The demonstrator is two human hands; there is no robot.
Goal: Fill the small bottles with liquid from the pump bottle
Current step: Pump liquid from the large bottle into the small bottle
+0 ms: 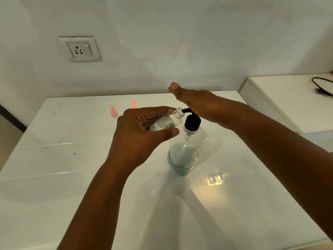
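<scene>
L hand [144, 134] grips small clear bottle [166, 121], tilted, mouth at black pump spout [185, 110]; R hand [196, 103] flat, palm pressing pump head; pump bottle [187, 152] upright on white counter [72, 168]; two pink caps [113, 111] behind.

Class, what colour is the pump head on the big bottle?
Black, seen in the head view: the pump head on the clear bottle.

Pump bottle [187, 150] was clear with a black pump head [192, 121]. Small bottle [166, 121] clear too. Two pink caps [113, 111] upper left of centre. Table [72, 177] glossy white, cable [322, 87] black, upper right.
</scene>
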